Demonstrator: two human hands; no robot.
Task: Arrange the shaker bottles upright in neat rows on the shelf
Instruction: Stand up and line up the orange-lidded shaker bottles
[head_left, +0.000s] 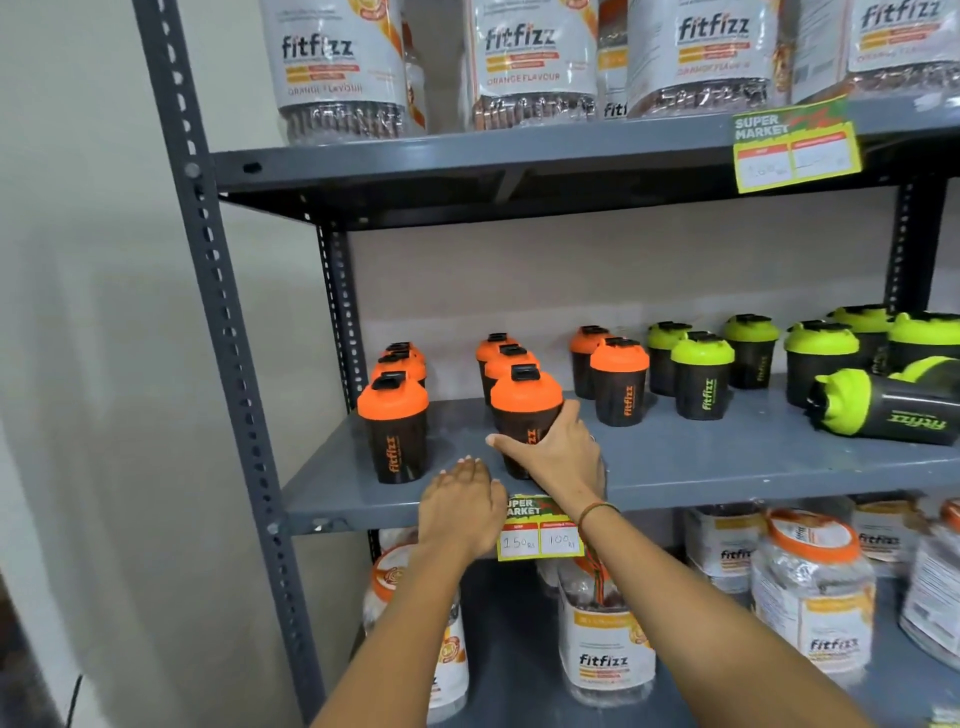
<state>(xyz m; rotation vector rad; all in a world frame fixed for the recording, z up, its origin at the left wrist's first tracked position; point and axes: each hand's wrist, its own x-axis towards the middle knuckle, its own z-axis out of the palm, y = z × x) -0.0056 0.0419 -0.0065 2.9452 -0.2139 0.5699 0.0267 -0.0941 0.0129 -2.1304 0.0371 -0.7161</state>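
Right hand (558, 457) wraps its fingers around the front orange-lidded bottle (525, 410), upright on the grey shelf (675, 457). Left hand (462, 506) lies flat just left of that bottle, fingers together, holding nothing. Far right of it, one green-lidded bottle (883, 402) lies tipped over.

Matt grey metal shelf (675, 462), glossy plastic shaker bottles (621, 384)
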